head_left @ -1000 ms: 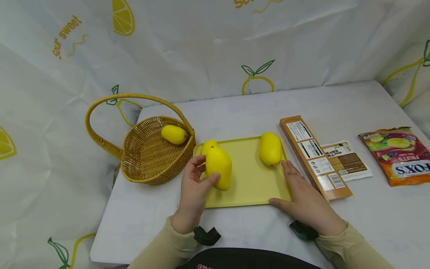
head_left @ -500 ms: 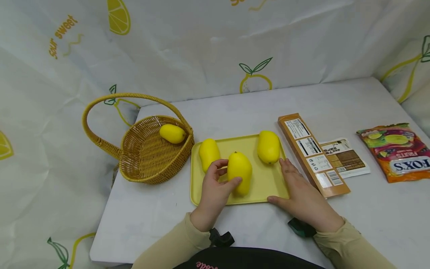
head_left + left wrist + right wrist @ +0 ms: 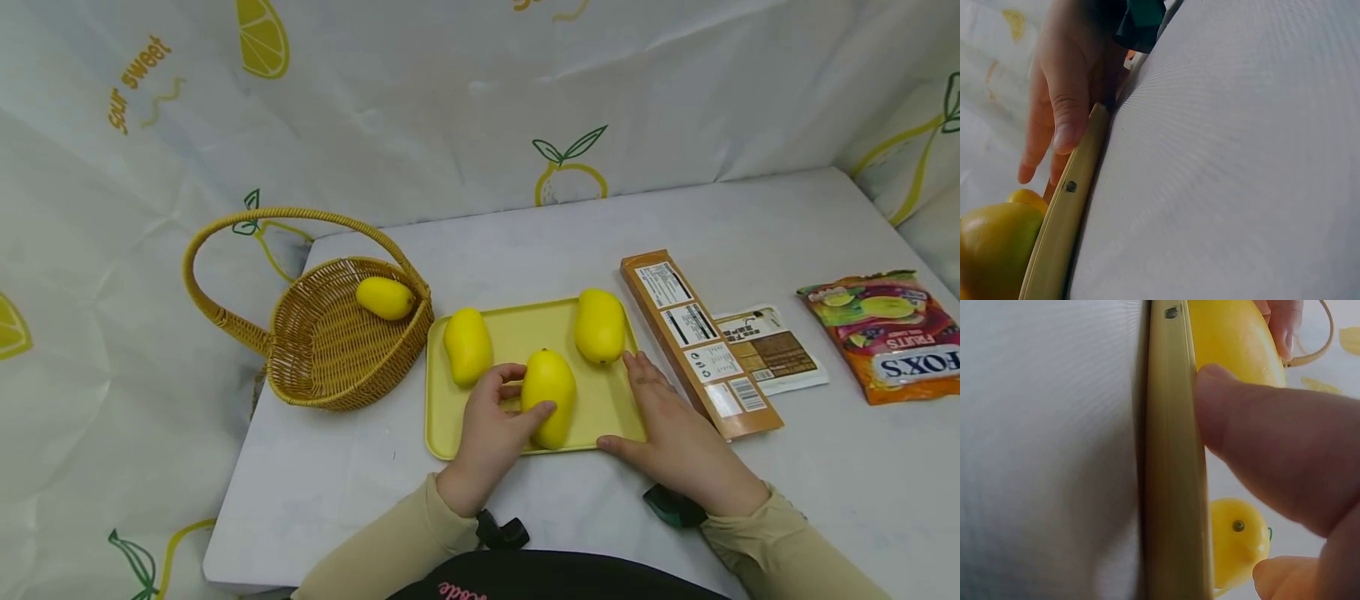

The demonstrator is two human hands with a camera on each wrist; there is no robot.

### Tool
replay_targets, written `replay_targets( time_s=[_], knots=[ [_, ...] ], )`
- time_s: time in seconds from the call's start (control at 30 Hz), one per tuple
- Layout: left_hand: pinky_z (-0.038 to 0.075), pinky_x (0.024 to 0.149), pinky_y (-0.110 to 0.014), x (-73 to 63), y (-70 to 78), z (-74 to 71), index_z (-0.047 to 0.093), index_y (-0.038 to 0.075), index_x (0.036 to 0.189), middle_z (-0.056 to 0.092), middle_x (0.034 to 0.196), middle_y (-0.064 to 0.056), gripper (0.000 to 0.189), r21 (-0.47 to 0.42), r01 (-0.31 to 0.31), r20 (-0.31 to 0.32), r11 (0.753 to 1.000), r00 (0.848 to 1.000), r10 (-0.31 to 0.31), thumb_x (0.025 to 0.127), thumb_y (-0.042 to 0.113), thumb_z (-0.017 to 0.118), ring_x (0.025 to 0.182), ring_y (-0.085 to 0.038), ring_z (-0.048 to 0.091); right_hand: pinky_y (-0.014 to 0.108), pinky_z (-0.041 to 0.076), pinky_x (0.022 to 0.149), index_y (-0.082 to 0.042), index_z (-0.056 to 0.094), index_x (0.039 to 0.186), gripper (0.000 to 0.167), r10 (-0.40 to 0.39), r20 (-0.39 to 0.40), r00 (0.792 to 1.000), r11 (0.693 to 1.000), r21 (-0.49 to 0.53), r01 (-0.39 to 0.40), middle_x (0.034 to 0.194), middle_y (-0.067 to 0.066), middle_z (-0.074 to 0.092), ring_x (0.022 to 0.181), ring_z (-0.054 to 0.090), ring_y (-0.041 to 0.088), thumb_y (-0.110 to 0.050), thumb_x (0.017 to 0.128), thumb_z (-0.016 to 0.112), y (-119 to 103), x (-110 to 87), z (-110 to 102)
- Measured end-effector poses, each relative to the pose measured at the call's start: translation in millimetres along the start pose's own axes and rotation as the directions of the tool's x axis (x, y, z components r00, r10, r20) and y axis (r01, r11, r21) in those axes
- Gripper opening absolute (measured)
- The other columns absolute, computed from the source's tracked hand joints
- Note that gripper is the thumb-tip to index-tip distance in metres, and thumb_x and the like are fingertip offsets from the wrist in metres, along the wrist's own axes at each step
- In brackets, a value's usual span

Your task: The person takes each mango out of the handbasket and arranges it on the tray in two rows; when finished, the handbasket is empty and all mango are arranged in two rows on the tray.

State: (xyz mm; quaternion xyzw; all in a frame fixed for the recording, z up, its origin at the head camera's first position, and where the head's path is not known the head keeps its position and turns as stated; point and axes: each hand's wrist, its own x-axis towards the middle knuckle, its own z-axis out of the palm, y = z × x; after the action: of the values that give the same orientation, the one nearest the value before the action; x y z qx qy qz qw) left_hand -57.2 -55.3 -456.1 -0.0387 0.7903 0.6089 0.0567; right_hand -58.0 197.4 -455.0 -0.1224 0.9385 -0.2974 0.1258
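Note:
My left hand (image 3: 491,437) holds a yellow mango (image 3: 551,396) low over the front middle of a pale yellow tray (image 3: 525,321), thumb on one side and fingers on the other. Whether that mango touches the tray is hard to tell. A second mango (image 3: 467,346) lies at the tray's left, and a third mango (image 3: 600,327) at its back right. My right hand (image 3: 678,446) rests against the tray's front right corner with fingers extended. In the right wrist view its thumb (image 3: 1266,437) lies on the rim. The left wrist view shows the right hand (image 3: 1069,81) at that corner.
A wicker basket (image 3: 330,354) with a tall handle stands left of the tray, with another mango (image 3: 385,298) inside. To the right lie a long brown box (image 3: 697,342), a white-and-brown packet (image 3: 783,354) and a FOX'S candy bag (image 3: 892,333). Patterned cloth (image 3: 420,108) hangs behind the table.
My left hand has carried its mango rightward and toward the front edge of the tray, uncovering the left mango. The right hand has stayed at the tray corner.

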Motion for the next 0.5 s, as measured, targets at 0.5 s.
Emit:
replay_targets(
  time_s=[0.5],
  knots=[
    [0.054,0.074,-0.026,1.0,-1.7,-2.4,0.067,0.013,0.137,0.069,0.126,-0.001,0.051,0.235,-0.024,0.010,0.972,1.000,0.022,0.098,0.039,0.086,0.084,-0.010,0.061,0.072,0.027,0.128,0.001,0.010,0.175,0.130,-0.005,-0.005,1.000,1.000,0.000,0.005,0.181,0.030,0.013,0.167,0.019,0.052,-0.056,0.090,0.089,1.6,0.6,0.8]
  ],
)
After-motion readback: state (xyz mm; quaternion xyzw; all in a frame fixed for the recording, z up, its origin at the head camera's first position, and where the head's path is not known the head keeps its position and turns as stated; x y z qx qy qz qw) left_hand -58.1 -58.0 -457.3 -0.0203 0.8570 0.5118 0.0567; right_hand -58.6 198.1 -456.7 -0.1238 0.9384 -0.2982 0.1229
